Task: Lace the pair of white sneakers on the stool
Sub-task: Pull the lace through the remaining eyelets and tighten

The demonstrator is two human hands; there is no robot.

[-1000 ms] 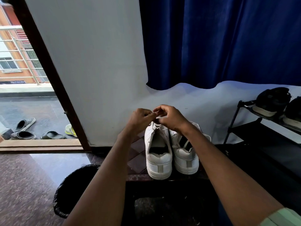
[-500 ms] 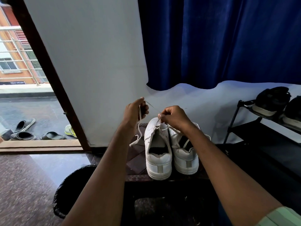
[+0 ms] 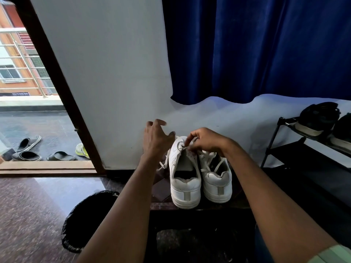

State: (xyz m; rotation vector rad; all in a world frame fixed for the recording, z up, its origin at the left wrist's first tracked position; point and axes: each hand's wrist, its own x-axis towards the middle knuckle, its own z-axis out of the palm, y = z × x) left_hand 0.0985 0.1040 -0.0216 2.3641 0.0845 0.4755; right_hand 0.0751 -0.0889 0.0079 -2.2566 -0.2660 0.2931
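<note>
- Left hand (image 3: 154, 138) up off the shoes, fingers spread and loose, holding nothing — it hovers just left of the left sneaker's toe end, in front of the white wall (image 3: 114, 73).
- Right hand (image 3: 207, 140) curled over the front of the left sneaker (image 3: 185, 171), fingertips pinching the white lace (image 3: 185, 147) at the eyelets near the toe.
- Loose lace end (image 3: 164, 164) hangs off the left side of that sneaker, below the left wrist.
- Right sneaker (image 3: 216, 177) sits touching the left one, heels toward the camera; its laces lie slack across the tongue.
- Both sneakers stand upright on the stool (image 3: 161, 190), a dark surface against the wall — toes point at the wall.
- Black bin (image 3: 83, 221) with a bag liner on the floor, just left of the stool.
- Blue curtain (image 3: 256, 48) hangs above and behind the shoes.
- Black shoe rack (image 3: 281, 149) at right, dark shoes (image 3: 319, 118) on its top shelf.
- Open doorway (image 3: 28, 111) at left; slippers (image 3: 28, 149) and a yellow-green shoe (image 3: 82, 151) lie outside past the threshold.
</note>
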